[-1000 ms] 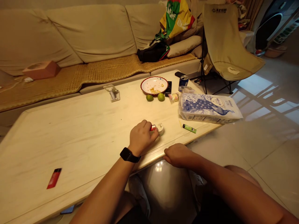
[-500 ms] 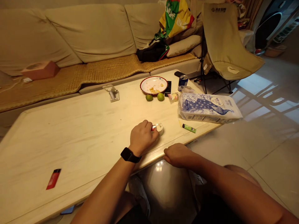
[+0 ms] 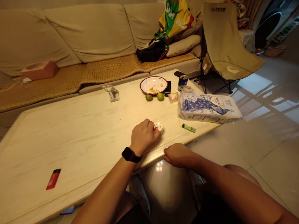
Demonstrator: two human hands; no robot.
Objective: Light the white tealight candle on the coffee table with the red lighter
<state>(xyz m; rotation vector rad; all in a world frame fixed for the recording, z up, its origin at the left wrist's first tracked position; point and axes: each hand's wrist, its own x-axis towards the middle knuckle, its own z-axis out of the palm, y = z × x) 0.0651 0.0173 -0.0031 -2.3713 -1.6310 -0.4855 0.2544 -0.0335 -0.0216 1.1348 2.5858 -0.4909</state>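
My left hand [image 3: 145,135], with a black watch on its wrist, is closed around a red lighter [image 3: 154,127] whose metal end shows past the fingers. That end is at a small white candle [image 3: 161,129] standing on the table, and a small flame shows at the candle's top. The fingers hide most of the lighter. My right hand [image 3: 176,155] is closed in a fist at the table's front edge; the inside of the fist is hidden. To the right of the candle lies a green lighter [image 3: 189,128]. A second red lighter [image 3: 53,179] lies at the table's left front.
On the pale table [image 3: 77,133] are a red-rimmed plate [image 3: 149,83] with food scraps, two green limes [image 3: 160,96], a blue can [image 3: 182,81], a wrapped tissue pack [image 3: 209,107] and a white stand [image 3: 112,93]. Behind are a sofa [image 3: 91,31] and a folding chair [image 3: 226,40].
My left hand has shifted slightly right, bringing the lighter's end over the candle. A small flame now shows there. My right hand has stayed in place.
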